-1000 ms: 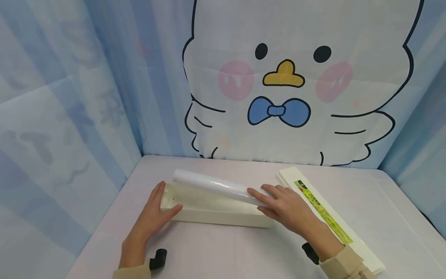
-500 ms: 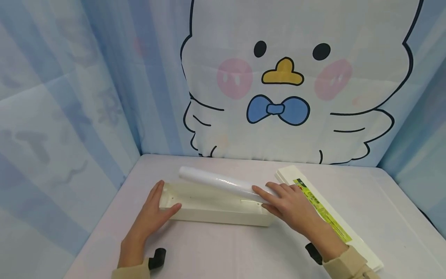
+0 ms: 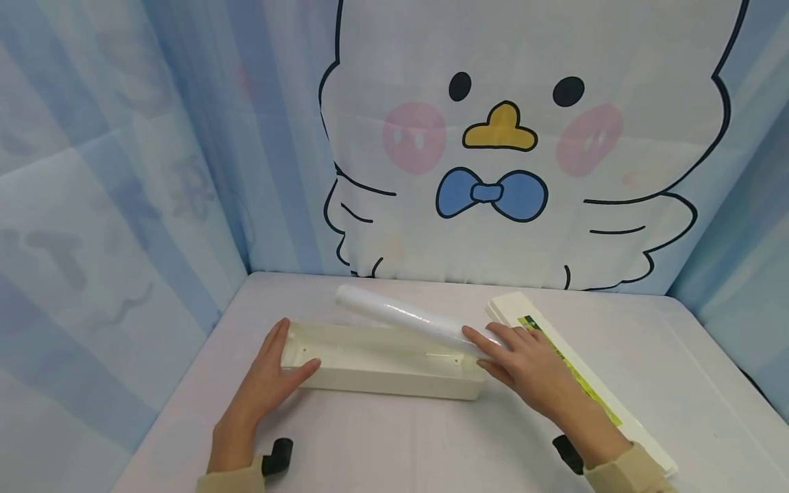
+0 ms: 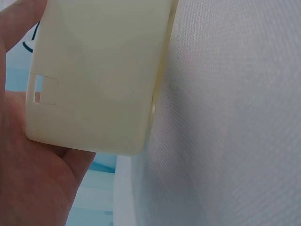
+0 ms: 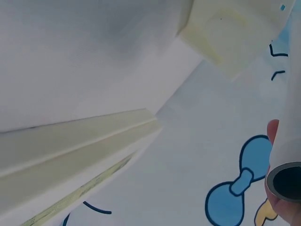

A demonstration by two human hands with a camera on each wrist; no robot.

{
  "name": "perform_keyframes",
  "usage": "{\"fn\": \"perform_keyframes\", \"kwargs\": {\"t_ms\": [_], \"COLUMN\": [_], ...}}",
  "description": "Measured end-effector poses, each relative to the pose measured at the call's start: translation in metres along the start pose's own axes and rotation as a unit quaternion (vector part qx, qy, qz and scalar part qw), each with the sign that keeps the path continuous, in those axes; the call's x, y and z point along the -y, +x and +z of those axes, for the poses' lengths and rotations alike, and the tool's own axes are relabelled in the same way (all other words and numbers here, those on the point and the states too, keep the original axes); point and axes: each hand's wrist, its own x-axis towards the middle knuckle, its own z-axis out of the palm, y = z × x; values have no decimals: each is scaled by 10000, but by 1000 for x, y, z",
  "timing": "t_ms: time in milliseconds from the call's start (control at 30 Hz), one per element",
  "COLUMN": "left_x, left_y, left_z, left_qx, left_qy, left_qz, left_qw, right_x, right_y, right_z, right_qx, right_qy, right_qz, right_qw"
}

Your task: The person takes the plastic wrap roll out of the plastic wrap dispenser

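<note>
A roll of clear plastic film (image 3: 394,311), glossy and white-looking, slants over the far side of a long cream box (image 3: 394,382). My right hand (image 3: 524,366) grips the roll near its right end, fingers over the top and thumb on the near side. In the right wrist view the dark hollow core (image 5: 288,182) of the roll faces the camera. My left hand (image 3: 261,383) holds the box's left end between thumb and fingers. The box's open side faces up, showing its bare inside. Its end wall (image 4: 94,84) has a small slot, seen in the left wrist view.
Right of the box, a long cream lid (image 3: 641,441) with a yellow-green label lies at a slant on the white tablecloth (image 3: 394,445), partly under my right forearm. A curtain (image 3: 296,137) with a cartoon bird rises behind the table's back edge.
My right hand has carried the roll to the right, its left end now farther back and uncovering more of the box's inside. My left hand and the box stay almost in place.
</note>
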Motion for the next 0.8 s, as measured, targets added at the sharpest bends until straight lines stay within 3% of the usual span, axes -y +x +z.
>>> {"fn": "perform_keyframes", "kwargs": {"t_ms": [267, 800], "left_x": [2, 2], "left_y": [0, 1], "left_z": [1, 0], "left_qx": [21, 13], "left_qy": [9, -11], "left_qz": [68, 103], "left_qw": [10000, 9999], "right_x": [-7, -11], "right_y": [-7, -17], "right_z": [-6, -18], "right_qx": [-325, 288], "right_qy": [-146, -198], "right_qz": [-37, 737], "right_qw": [9994, 9967]}}
